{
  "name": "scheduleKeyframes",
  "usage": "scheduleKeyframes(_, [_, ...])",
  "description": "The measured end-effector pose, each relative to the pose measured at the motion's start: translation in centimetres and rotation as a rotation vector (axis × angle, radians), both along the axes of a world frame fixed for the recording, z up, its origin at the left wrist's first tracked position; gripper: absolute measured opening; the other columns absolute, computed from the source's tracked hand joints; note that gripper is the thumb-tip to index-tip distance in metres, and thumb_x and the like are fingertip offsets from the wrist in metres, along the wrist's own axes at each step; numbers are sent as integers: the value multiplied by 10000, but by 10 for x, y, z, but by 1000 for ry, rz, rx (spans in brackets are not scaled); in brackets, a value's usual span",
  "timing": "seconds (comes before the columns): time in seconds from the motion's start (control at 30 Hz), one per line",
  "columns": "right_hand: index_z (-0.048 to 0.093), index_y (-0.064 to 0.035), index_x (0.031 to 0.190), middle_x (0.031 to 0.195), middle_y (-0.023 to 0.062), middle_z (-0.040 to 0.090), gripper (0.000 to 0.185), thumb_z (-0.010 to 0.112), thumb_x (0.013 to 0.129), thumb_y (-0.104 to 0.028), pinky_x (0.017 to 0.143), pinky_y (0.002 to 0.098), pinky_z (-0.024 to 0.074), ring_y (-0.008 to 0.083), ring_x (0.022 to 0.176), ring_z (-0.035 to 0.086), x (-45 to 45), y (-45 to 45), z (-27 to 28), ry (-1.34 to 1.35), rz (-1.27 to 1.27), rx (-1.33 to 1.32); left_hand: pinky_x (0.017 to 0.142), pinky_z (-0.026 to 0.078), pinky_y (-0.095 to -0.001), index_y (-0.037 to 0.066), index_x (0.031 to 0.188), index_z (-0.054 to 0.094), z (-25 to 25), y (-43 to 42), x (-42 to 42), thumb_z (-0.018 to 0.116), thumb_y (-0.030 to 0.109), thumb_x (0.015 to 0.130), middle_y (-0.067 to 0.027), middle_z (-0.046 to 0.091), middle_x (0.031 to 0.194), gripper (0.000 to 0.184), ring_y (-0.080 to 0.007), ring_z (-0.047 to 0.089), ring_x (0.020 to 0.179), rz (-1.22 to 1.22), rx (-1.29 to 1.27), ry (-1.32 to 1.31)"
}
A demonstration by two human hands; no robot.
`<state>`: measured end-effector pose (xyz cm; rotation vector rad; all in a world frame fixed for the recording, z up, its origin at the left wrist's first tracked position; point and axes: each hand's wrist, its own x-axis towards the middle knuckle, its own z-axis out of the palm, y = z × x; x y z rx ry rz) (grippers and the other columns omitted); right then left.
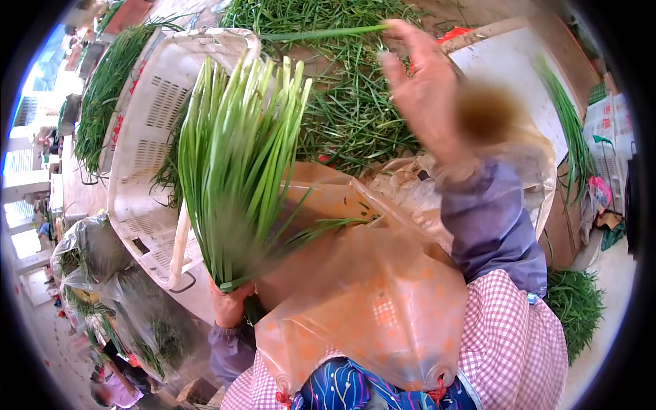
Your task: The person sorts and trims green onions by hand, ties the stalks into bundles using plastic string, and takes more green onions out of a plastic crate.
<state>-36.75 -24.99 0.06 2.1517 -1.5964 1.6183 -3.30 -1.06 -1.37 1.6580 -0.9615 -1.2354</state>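
Note:
A thick bunch of long green stalks (pixel 239 157) stands upright with its cut, paler ends at the top. My left hand (pixel 231 304) is closed round its lower part. Beyond the bunch, my right hand (pixel 425 85) is raised over a pile of loose green stalks (pixel 355 102), its thumb and fingers spread. One long green stalk (pixel 328 33) reaches to the tip of its index finger; no finger closes on it. A translucent plastic apron (pixel 369 301) with orange spots covers my lap.
A white plastic basket (pixel 147 137) stands on the left, with more green stalks (pixel 113 102) beyond it. Clear bags (pixel 143 314) of greens lie lower left. At the right are a white board (pixel 506 68) and another green heap (pixel 574 307). A person (pixel 119 389) shows at bottom left.

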Motion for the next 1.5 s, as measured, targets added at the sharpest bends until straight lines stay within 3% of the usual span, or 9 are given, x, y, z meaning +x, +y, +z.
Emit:
scheduleKeyframes(0.27, [637, -129, 952, 981, 63, 629, 134, 614, 822, -110, 841, 394, 456, 239, 946, 586, 66, -2, -28, 242, 246, -24, 498, 407, -252, 12, 835, 566, 1, 7, 0, 584, -85, 661, -37, 580, 709, 200, -125, 526, 568, 64, 16, 53])
scheduleKeyframes(0.37, [625, -62, 853, 865, 75, 653, 171, 502, 917, -162, 705, 357, 496, 194, 786, 610, 36, -1, -47, -920, 307, 501, 554, 442, -266, 5, 964, 559, -6, 17, 8, 605, -59, 695, -37, 598, 784, 280, -137, 556, 642, 44, 8, -96])
scheduleKeyframes(0.5, [556, -15, 1076, 1028, 151, 634, 349, 370, 997, -299, 830, 388, 528, 240, 945, 634, 47, 45, -81, -1425, 738, 1420, 647, 479, -314, 1, 1231, 503, -8, 8, -20, 656, 3, 718, -79, 610, 906, 536, -188, 594, 769, 72, -292, -525])
scheduleKeyframes(0.63, [528, -38, 1077, 992, 145, 611, 375, 474, 953, -388, 754, 404, 548, 263, 910, 631, 86, 57, -142, -1814, 895, 1465, 679, 479, -345, 21, 1332, 438, 5, 18, -31, 716, 145, 732, -130, 600, 970, 672, -266, 603, 806, -11, -414, -925])
scheduleKeyframes(0.77, [280, -47, 1422, 1302, 231, 487, 660, 412, 947, -485, 1076, 487, 340, 383, 1199, 486, 111, 56, -95, -2295, 1580, 1078, 818, 430, -420, 63, 1326, 454, 27, 42, -34, 690, 428, 716, -168, 542, 1112, 748, -351, 557, 935, -333, -244, -1229])
scheduleKeyframes(1.0, [357, -64, 1386, 1280, 235, 511, 749, 347, 904, -637, 994, 535, 413, 413, 1133, 529, 80, 47, -74, -2107, 1627, 1167, 1017, 313, -500, 136, 1292, 501, 111, 5, -16, 776, 221, 615, -212, 386, 1344, 735, -408, 391, 1226, -1063, 119, -820])
scheduleKeyframes(1.17, [373, -45, 1371, 1219, 229, 552, 723, 348, 920, -609, 974, 531, 430, 404, 1104, 546, 82, 46, -90, -2075, 1680, 1172, 955, 423, -372, 26, 1046, 611, 128, -65, -1, 710, 103, 690, -145, 640, 1084, 378, -278, 593, 1049, -461, -10, -580])
scheduleKeyframes(1.37, [388, -23, 1354, 1181, 222, 574, 718, 348, 925, -598, 966, 523, 438, 391, 1088, 558, 85, 48, -82, -2091, 1709, 1185, 956, 404, -407, 70, 1196, 546, 68, -126, -67, 718, 143, 740, -156, 594, 1147, 492, -322, 534, 1107, -609, -381, -802])
scheduleKeyframes(1.5, [397, -9, 1343, 1155, 218, 588, 715, 348, 929, -590, 961, 517, 444, 383, 1077, 565, 83, 44, -75, -2110, 1709, 1196, 934, 420, -376, 61, 1176, 548, 56, -137, -73, 723, 115, 739, -131, 599, 1118, 473, -297, 539, 1107, -766, -284, -372])
